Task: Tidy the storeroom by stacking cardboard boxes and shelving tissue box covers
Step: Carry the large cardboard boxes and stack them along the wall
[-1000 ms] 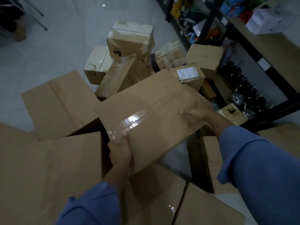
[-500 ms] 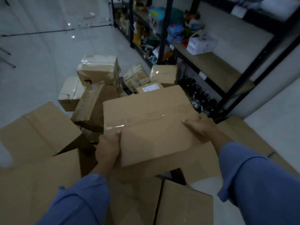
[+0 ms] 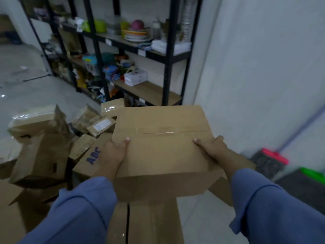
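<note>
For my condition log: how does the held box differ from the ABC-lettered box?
The held box sits level between the left hand and right hand; the ABC box lies tilted, unheld. The held box's top is plain with a clear tape strip; the ABC box carries blue lettering. Both are brown cardboard.

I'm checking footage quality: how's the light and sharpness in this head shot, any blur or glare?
Head view: dim, bluish light; the box, left hand and right hand are fairly sharp; the pile at left and the right edge smear with blur; glare glints on the box's tape; rack posts lean, likely lens distortion.
</note>
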